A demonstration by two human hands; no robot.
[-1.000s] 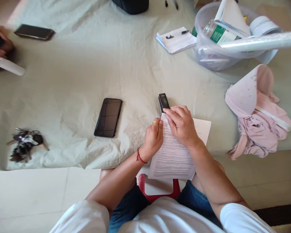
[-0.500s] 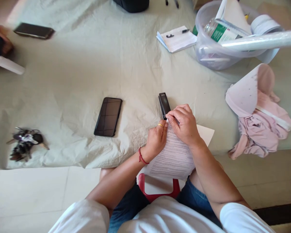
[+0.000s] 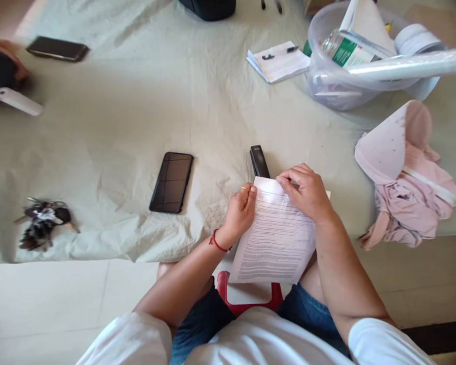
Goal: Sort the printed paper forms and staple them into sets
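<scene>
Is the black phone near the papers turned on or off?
It looks off. The flat black smartphone lies face up on the pale green cloth, its screen dark apart from reflected lines.

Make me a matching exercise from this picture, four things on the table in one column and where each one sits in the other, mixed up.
Things:
1. printed sheets
2. black stapler
3. bunch of keys
4. clear plastic tub

Places:
A. far right, full of bottles and rolled paper
B. left edge of the cloth
C. held at the top corners by the left hand and right hand
D. just beyond the sheets, right of the dark phone

Pairs: 1-C, 2-D, 3-B, 4-A
</scene>
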